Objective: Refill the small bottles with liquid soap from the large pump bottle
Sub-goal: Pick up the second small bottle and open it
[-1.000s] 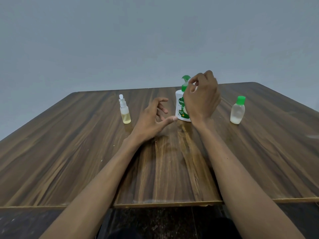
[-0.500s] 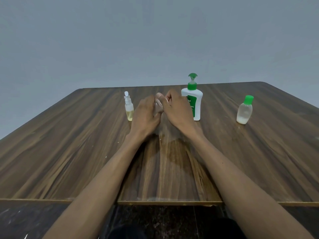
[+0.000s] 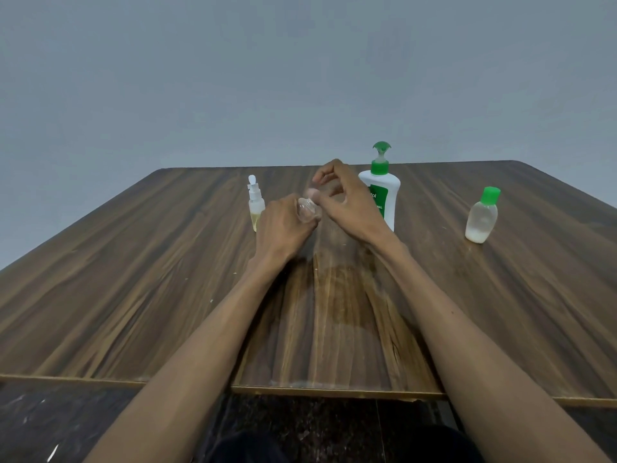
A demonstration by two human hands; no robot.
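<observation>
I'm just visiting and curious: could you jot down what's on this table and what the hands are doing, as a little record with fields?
Surface: wooden table
Left hand: holds small clear bottle
Right hand: fingers at that bottle's top, cap not discernible
Pump bottle: white, green pump, upright behind right hand
Spray bottle: yellowish liquid, upright
Green-capped bottle: upright, far right

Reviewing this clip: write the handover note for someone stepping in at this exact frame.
Left hand grips a small clear bottle above the table. Right hand pinches at the bottle's top; whether the cap is off cannot be told.
Pump bottle stands upright behind the right hand, untouched.
Spray bottle with yellowish liquid stands left of the hands; green-capped bottle, capped, stands at right.
Done: no pumping visible.
Left: open the clear bottle, fill it, then the others.
</observation>
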